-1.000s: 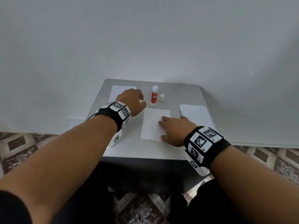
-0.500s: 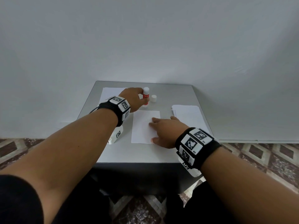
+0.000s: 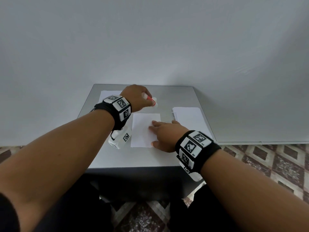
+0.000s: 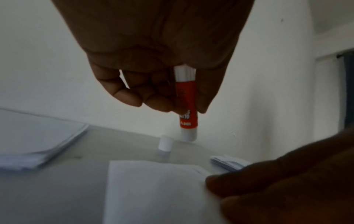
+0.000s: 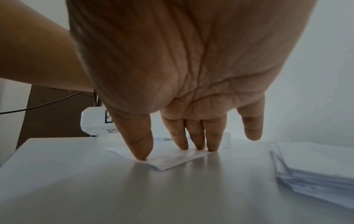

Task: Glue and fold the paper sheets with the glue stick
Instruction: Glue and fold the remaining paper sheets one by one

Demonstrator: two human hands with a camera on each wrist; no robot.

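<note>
Head view: left hand [image 3: 136, 97] curls around the glue stick [image 4: 186, 106], lifted above the cap [image 4: 165, 143]; right hand [image 3: 164, 135], fingers flat, presses the paper sheet [image 3: 142, 129] onto the surface [image 3: 133, 158].

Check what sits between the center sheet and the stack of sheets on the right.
Only the right hand, flat on the center sheet at its right edge, then bare table up to the stack. Head view shows it.
</note>
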